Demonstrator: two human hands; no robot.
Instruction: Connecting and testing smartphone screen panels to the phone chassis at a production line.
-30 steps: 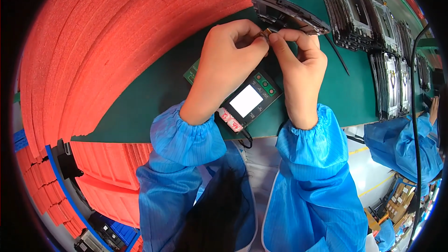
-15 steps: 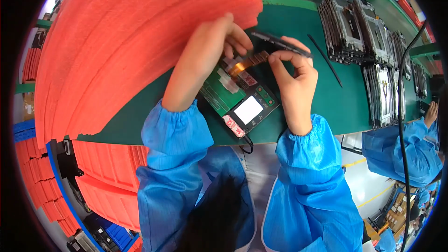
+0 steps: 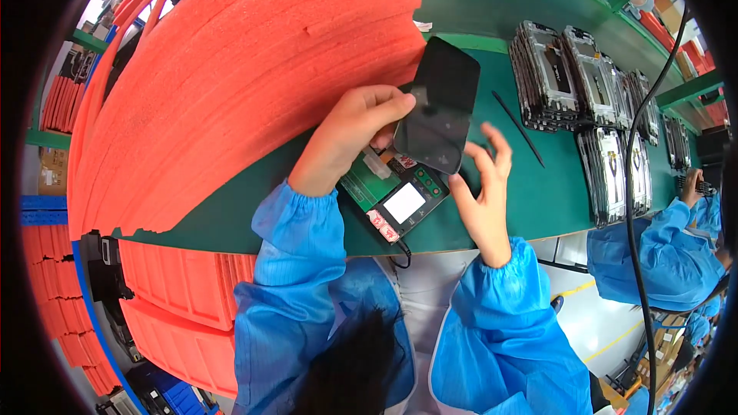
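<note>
A black phone screen panel [image 3: 441, 104] is raised above the bench, its glossy face toward me. My left hand [image 3: 355, 124] grips its left edge, thumb on the face and the other fingers partly hidden behind it. By the panel's lower right corner is my right hand [image 3: 487, 192], fingers apart and slightly blurred; whether a fingertip touches the edge is unclear. Beneath the panel lies a test board [image 3: 372, 187] with a green circuit area, a small lit white display [image 3: 408, 203], green buttons and red-and-white stickers. The panel covers the board's far part.
A tall stack of red foam sheets [image 3: 254, 84] leans at the left. Stacked metal phone frames [image 3: 547, 81] stand at the right, with a thin black stick [image 3: 518, 129] on the green bench [image 3: 507, 177] beside them. A black cable [image 3: 635, 207] hangs in front. Another person's blue sleeve [image 3: 642, 250] shows far right.
The panel has turned from edge-on to face me. My left hand has come from over the board onto its left edge, while my right hand has loosened and spread its fingers.
</note>
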